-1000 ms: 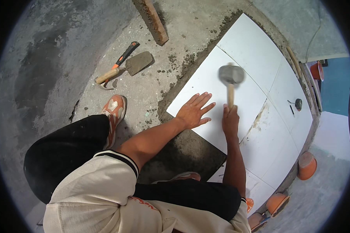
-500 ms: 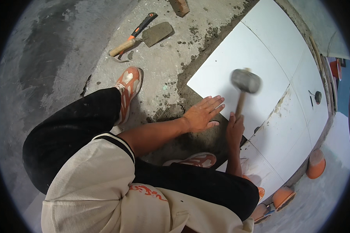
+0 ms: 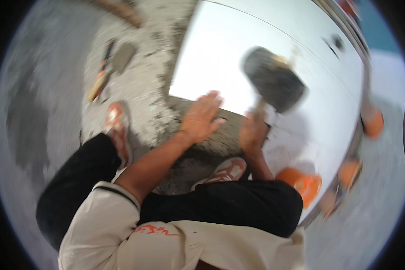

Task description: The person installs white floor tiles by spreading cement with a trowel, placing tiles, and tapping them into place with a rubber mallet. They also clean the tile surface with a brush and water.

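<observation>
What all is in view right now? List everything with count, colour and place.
Mallet: one, dark head, over the tiles
Tiles: several, white, centre to upper right
Mortar: one patch, grey-brown, below the tile edge
Trowel: one, grey blade, upper left
Hammer: one, black and orange handle, beside the trowel
Wood piece: one, brown, top left
Small items: about two, dark, on the tiles, blurred
Containers: at least two, orange, right side
Glossy object: one, orange, by the right knee
Shoes: two, orange and white, on the feet
Trousers: one pair, black, lower centre
Shirt: one, cream, bottom
Left hand: one, bare, near tile edge
Right hand: one, bare, on the mallet's handle
</observation>
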`<action>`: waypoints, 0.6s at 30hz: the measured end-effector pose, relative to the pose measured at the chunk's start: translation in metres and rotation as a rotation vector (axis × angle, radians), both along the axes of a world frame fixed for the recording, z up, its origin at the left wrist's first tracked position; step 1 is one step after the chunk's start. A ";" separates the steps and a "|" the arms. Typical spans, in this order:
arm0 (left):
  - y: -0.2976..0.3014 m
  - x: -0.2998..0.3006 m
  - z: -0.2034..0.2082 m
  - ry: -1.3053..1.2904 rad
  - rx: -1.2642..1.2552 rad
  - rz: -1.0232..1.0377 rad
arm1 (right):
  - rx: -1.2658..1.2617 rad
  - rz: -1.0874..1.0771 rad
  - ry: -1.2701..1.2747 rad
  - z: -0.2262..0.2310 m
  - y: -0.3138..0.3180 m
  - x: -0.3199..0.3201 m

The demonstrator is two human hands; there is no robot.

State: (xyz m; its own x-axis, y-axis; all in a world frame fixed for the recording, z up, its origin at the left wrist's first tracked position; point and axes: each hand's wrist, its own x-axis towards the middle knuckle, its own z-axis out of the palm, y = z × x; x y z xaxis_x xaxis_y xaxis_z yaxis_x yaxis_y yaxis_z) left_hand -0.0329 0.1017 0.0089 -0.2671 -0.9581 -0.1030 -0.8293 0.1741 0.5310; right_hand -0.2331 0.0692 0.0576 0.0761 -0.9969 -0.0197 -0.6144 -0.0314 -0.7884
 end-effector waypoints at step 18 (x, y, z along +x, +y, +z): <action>-0.090 -0.021 -0.016 -0.220 -0.250 0.034 | -0.171 -0.095 -0.161 -0.004 0.061 -0.067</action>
State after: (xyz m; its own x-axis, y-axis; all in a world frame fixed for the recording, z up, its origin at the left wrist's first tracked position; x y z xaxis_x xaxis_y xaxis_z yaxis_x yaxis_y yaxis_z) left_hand -0.0539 0.0120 -0.0071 -0.2323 -0.9689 0.0848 -0.9269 0.2469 0.2827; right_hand -0.3005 0.1306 0.0539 -0.0295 -0.9876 0.1543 -0.4877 -0.1205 -0.8646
